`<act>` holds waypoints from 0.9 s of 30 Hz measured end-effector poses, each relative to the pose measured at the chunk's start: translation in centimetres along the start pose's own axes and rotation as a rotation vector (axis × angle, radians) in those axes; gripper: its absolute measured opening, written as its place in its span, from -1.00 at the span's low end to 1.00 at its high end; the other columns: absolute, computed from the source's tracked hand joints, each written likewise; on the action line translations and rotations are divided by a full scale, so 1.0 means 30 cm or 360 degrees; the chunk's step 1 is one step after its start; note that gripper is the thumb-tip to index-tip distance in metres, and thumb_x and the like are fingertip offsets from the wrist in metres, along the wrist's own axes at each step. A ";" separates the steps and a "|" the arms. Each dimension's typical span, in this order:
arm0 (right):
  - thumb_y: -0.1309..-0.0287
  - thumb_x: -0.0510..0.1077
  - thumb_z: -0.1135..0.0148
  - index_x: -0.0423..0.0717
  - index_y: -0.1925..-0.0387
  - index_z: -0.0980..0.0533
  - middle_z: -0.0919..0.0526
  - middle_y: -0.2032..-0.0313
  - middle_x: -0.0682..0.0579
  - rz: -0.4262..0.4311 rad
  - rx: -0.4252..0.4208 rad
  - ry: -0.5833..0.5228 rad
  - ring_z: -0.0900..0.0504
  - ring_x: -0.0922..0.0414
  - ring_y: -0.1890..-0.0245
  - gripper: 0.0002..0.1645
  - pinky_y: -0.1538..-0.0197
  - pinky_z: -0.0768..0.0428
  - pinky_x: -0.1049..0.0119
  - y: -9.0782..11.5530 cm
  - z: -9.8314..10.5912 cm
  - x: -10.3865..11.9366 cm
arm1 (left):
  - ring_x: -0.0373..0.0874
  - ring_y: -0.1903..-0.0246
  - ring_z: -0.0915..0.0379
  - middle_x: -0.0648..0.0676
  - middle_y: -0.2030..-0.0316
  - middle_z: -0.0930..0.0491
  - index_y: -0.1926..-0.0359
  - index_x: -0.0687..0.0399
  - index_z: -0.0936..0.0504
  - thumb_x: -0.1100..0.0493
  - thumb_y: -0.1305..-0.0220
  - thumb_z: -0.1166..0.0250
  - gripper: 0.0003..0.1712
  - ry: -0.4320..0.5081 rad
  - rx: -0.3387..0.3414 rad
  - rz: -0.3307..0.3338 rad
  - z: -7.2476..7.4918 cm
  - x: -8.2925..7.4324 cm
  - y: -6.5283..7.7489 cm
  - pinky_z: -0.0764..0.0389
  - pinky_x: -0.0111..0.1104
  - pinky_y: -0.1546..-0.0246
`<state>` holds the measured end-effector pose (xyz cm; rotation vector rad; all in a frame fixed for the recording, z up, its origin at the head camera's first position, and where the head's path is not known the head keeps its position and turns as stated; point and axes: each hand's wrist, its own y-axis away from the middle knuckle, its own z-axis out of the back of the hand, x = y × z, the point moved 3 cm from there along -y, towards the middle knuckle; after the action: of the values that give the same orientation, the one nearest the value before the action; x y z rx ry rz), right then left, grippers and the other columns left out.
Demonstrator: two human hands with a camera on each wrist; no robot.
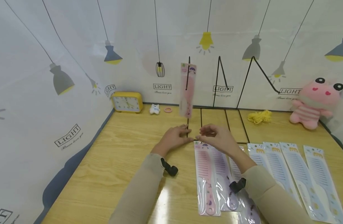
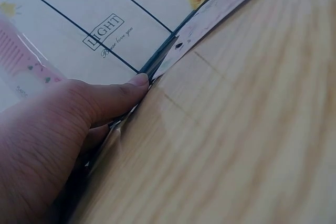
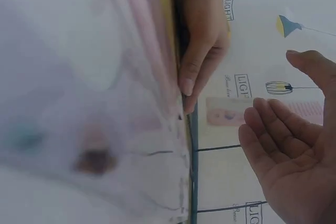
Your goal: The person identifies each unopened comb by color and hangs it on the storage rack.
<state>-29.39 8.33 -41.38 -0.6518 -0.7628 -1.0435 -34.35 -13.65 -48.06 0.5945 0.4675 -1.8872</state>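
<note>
A black wire display rack [image 1: 243, 126] stands on the table with three raised hooks. One pink comb in clear packaging [image 1: 184, 102] hangs from its left hook. My left hand [image 1: 172, 138] rests at the left front corner of the rack's base, thumb and fingertips on the wire; in the left wrist view the thumb [image 2: 113, 98] lies along it. My right hand [image 1: 217, 137] hovers over the base with loosely bent fingers and holds nothing, its palm [image 3: 296, 166] visible in the right wrist view. Just below lie a packaged pink comb [image 1: 205, 174] and purple combs [image 1: 220, 161], partly behind the right arm.
Several packaged blue combs [image 1: 295, 165] lie in a row at the right. Along the back are a yellow clock [image 1: 127, 102], a small white bear figure [image 1: 154, 109], a pink ring [image 1: 168, 109], yellow string [image 1: 259, 117] and a pink plush toy [image 1: 311, 107].
</note>
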 end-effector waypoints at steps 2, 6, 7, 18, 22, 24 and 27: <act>-0.12 0.30 -0.42 -0.10 -0.09 -0.59 -0.70 0.01 0.01 0.0035 0.0034 0.0033 -0.66 0.00 -0.05 -0.31 -0.11 -0.64 0.05 0.014 -0.010 -0.035 | -0.11 -0.49 -0.07 -0.12 -0.49 -0.22 -0.36 -0.27 -0.52 -0.41 -0.24 -0.27 -0.27 -0.0001 0.0001 0.0001 0.002 -0.001 0.003 -0.13 -0.13 -0.47; -0.18 0.13 -0.45 -0.20 -0.11 -0.57 -0.69 0.01 -0.04 0.0147 0.0080 0.0137 -0.65 -0.02 -0.03 -0.38 -0.13 -0.62 0.04 0.019 -0.019 -0.112 | -0.12 -0.49 -0.07 -0.12 -0.49 -0.23 -0.35 -0.26 -0.53 -0.38 -0.25 -0.29 -0.28 0.0013 -0.0003 0.0001 0.004 -0.005 0.005 -0.12 -0.14 -0.48; -0.17 0.09 -0.46 -0.22 -0.11 -0.57 -0.69 0.01 -0.06 0.0182 0.0086 0.0164 -0.65 -0.04 -0.03 -0.38 -0.14 -0.62 0.02 0.018 -0.019 -0.130 | -0.13 -0.49 -0.07 -0.12 -0.49 -0.22 -0.35 -0.26 -0.53 -0.38 -0.25 -0.29 -0.29 0.0018 -0.0005 0.0001 0.005 -0.005 0.005 -0.11 -0.14 -0.48; -0.01 0.21 -0.54 -0.10 -0.13 -0.58 -0.54 -0.10 -0.04 0.0332 0.0148 0.0451 -0.44 -0.08 -0.17 -0.27 -0.27 -0.42 -0.13 0.027 -0.031 -0.181 | -0.10 -0.49 -0.07 -0.10 -0.49 -0.23 -0.35 -0.24 -0.53 -0.38 -0.26 -0.29 -0.29 -0.0020 -0.0009 -0.0033 0.001 -0.010 0.004 -0.10 -0.13 -0.48; 0.01 0.21 -0.55 -0.08 -0.08 -0.60 -0.52 -0.08 -0.03 0.0318 0.0160 0.0471 -0.42 -0.07 -0.16 -0.31 -0.25 -0.42 -0.12 0.023 -0.034 -0.179 | -0.11 -0.49 -0.07 -0.12 -0.49 -0.22 -0.35 -0.26 -0.53 -0.41 -0.25 -0.27 -0.28 -0.0026 -0.0019 -0.0028 0.002 -0.009 0.003 -0.10 -0.13 -0.48; 0.02 0.22 -0.55 -0.08 -0.08 -0.59 -0.51 -0.07 -0.03 0.0321 0.0167 0.0480 -0.42 -0.07 -0.15 -0.29 -0.25 -0.43 -0.12 0.019 -0.036 -0.182 | -0.12 -0.49 -0.07 -0.13 -0.49 -0.22 -0.35 -0.26 -0.52 -0.41 -0.24 -0.27 -0.27 -0.0019 -0.0011 -0.0021 0.005 -0.010 0.003 -0.10 -0.14 -0.48; 0.02 0.24 -0.55 -0.10 -0.10 -0.59 -0.51 -0.06 -0.03 0.0323 0.0174 0.0493 -0.41 -0.08 -0.14 -0.26 -0.23 -0.44 -0.11 0.018 -0.038 -0.182 | -0.13 -0.49 -0.06 -0.12 -0.49 -0.21 -0.36 -0.26 -0.52 -0.40 -0.25 -0.27 -0.27 -0.0013 0.0002 -0.0012 0.008 -0.013 0.005 -0.09 -0.16 -0.49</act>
<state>-30.27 10.41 -46.50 -0.4495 -0.4693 -0.8834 -34.12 -13.56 -47.64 0.5864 0.4642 -1.8967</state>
